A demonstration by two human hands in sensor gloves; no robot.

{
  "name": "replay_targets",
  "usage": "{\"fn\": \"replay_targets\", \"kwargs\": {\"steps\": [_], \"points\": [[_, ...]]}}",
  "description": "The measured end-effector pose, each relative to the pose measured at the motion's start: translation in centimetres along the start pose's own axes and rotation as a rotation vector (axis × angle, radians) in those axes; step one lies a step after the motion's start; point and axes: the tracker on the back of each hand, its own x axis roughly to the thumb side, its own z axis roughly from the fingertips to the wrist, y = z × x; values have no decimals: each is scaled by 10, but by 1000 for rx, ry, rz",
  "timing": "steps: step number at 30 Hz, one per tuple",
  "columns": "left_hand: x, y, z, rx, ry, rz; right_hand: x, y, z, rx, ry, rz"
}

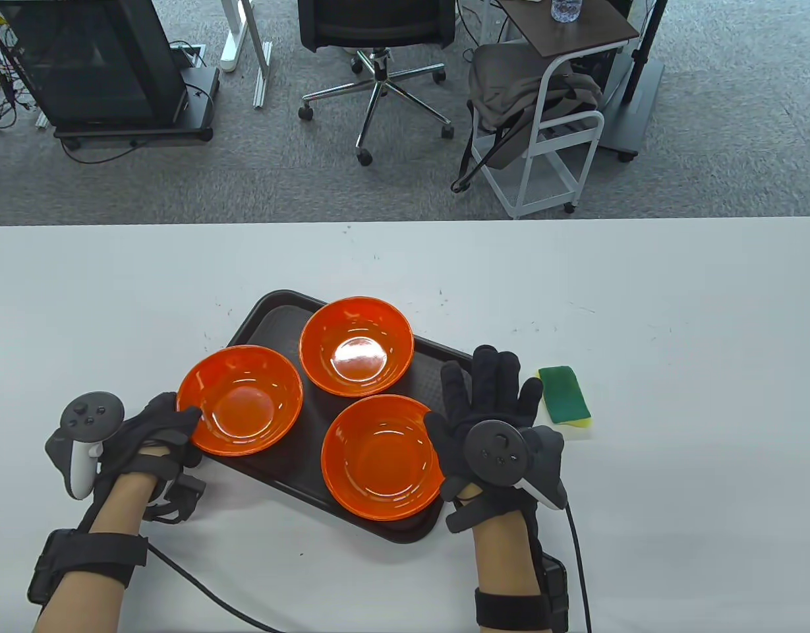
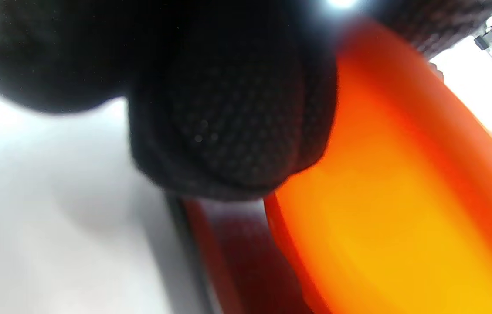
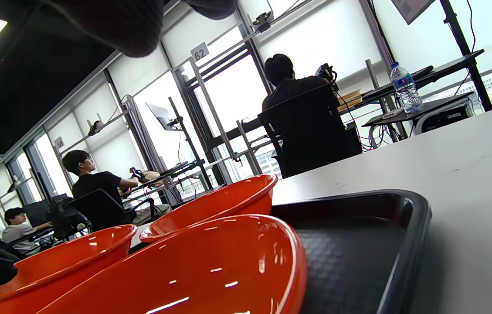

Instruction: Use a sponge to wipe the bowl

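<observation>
Three orange bowls sit on a dark tray (image 1: 444,359): a left bowl (image 1: 240,409), a far bowl (image 1: 356,346) and a near bowl (image 1: 381,458). My left hand (image 1: 164,428) grips the left bowl's rim, thumb on top; in the left wrist view my fingers (image 2: 228,131) press against its outer wall (image 2: 394,196). My right hand (image 1: 484,395) is open with fingers spread over the tray's right edge, beside the near bowl. It holds nothing. A green and yellow sponge (image 1: 564,394) lies on the table just right of that hand. The right wrist view shows the near bowl (image 3: 211,270) close up.
The white table (image 1: 675,297) stretches far and right of the tray. Beyond its far edge stand an office chair (image 1: 378,39) and a white cart (image 1: 556,132) on the floor. People sit at other desks in the right wrist view.
</observation>
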Motion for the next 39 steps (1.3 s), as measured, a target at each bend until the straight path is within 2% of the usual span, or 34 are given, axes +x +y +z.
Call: {"fn": "replay_targets", "kwargs": {"steps": [5,12,16,22,24,28,35,39], "points": [[20,16,10,30,-125,81,-2,-1,0,-3,9,-3],[48,37,44,58,-305,103,-7,-1,0,7,28,-4],[54,41,54,55,-350,87,-11,1,0,22,46,2],[55,39,54,35,-360,99,-24,1,-3,35,95,46],[54,38,53,32,-355,103,-35,0,-6,50,142,68],[55,40,53,38,-364,111,-60,-3,-14,95,260,-30],[55,40,51,25,-373,137,-113,-6,-33,225,438,30],[55,40,51,28,-362,128,-141,-5,-37,290,496,125]]}}
